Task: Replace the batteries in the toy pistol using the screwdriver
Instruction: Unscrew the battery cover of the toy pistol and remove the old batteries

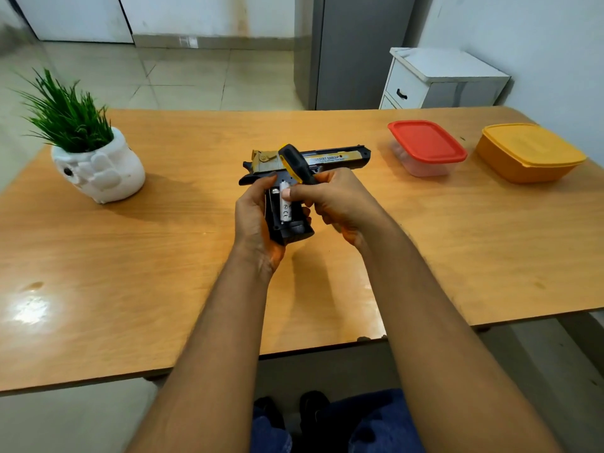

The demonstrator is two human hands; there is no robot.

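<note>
One toy pistol (340,157), black with gold parts, is held above the middle of the wooden surface (163,256), its barrel pointing right and its grip turned toward the near edge. The grip's battery compartment is open, and one white battery (285,207) lies lengthwise in it; a second metal end shows just to its left, though whether that is another battery cannot be told. A label on the slide reads "DESERT EAGLE", with smaller print under it too blurred to read.

The left hand (253,220) is curled round the grip from the left side. The right hand (336,199) has its thumb tip pressed on the far end of the battery, while its other fingers are wrapped round one screwdriver (294,165), whose black and yellow handle sticks up over the pistol.

Far right on the surface stand two lidded boxes: one clear with a red lid (426,147) and one orange (529,152). At the far left stands one white pot of green grass (94,158).
</note>
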